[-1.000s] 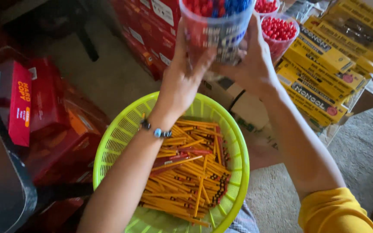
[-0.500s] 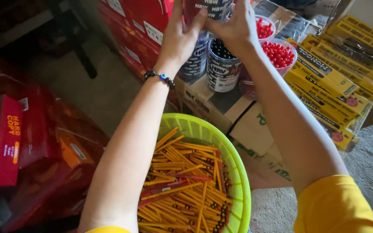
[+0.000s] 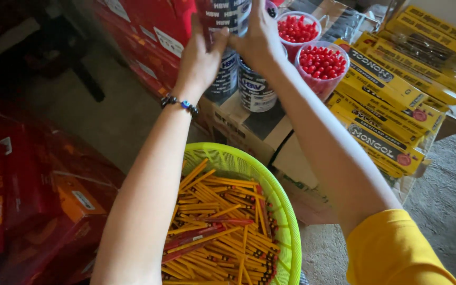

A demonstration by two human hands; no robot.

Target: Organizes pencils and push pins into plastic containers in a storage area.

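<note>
Both hands reach forward and clasp one round plastic pen jar [image 3: 227,16] at the top of the head view. My left hand [image 3: 199,60], with a beaded bracelet at the wrist, grips its left side. My right hand [image 3: 262,39] grips its right side. The jar hangs just above two more jars of dark pens [image 3: 254,87] standing in an open cardboard box [image 3: 262,132]. Below my arms sits a lime green plastic basket [image 3: 286,221] heaped with yellow pencils [image 3: 222,232] and a few red ones.
Two clear jars with red-capped pens [image 3: 320,63] stand at the box's far side. Yellow pencil boxes [image 3: 391,105] are stacked to the right. Red cartons [image 3: 143,31] line the back, with more red packs [image 3: 22,200] at the left. Grey floor lies between them.
The jar has travelled away from me and down toward the jars in the cardboard box, both hands still on it. The view has tilted so the basket sits lower.
</note>
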